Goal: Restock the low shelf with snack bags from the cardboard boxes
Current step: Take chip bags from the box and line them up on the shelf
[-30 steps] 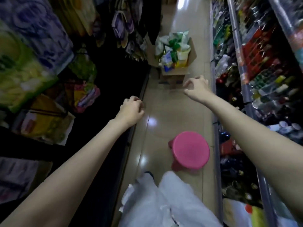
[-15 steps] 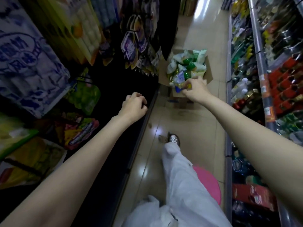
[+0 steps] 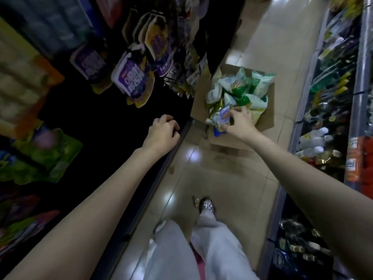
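Note:
An open cardboard box [image 3: 268, 116] stands on the aisle floor ahead, heaped with green and white snack bags [image 3: 240, 91]. My right hand [image 3: 240, 123] reaches into its near side and pinches a pale snack bag with blue print [image 3: 221, 118]. My left hand [image 3: 164, 133] hovers with curled fingers, holding nothing, above the dark edge of the low shelf [image 3: 161, 164] on the left. The inside of that low shelf is too dark to make out.
Purple and white bags [image 3: 131, 79] hang on the left racks, with green packs [image 3: 46, 156] lower down. Stocked shelves [image 3: 333, 98] line the right side. My legs in white trousers [image 3: 201, 249] stand on the tiled floor [image 3: 222, 178], with a strip of pink stool between them.
I have stepped closer to the box, and the pink stool has slipped under my legs. My right hand went from reaching in the air to pinching a bag in the box.

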`<state>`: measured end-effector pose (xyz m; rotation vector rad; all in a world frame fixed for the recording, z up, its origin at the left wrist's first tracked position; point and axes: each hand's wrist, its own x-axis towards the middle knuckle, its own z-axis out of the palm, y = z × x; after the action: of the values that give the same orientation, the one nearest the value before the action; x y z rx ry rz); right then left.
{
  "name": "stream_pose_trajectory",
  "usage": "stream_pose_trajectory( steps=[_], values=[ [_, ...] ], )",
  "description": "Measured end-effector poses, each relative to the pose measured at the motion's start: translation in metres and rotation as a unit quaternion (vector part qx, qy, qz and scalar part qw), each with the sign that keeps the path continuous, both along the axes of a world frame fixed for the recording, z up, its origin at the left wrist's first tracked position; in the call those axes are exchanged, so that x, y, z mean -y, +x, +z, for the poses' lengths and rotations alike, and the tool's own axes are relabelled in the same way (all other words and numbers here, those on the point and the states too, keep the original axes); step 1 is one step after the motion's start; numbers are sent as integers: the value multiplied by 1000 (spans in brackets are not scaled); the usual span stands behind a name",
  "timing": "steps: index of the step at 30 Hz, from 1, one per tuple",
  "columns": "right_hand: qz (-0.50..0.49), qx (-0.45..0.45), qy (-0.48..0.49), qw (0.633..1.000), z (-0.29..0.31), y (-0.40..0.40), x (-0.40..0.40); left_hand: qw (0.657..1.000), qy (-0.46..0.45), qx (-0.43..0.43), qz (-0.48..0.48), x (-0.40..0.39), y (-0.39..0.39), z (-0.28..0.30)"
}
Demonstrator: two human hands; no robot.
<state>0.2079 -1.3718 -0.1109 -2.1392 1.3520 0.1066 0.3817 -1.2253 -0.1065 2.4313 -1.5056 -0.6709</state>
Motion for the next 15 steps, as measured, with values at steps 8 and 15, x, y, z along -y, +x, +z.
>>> stream_pose_trajectory(
  steps=[8,15],
  values=[
    [-41,20,13,999,-143,26,61,999,-7,-37,-13,84,12,-138],
    [-63,-15,-56,996,-350,17,136,1000,-6,-6,-13,156,15,-336]
  ],
)
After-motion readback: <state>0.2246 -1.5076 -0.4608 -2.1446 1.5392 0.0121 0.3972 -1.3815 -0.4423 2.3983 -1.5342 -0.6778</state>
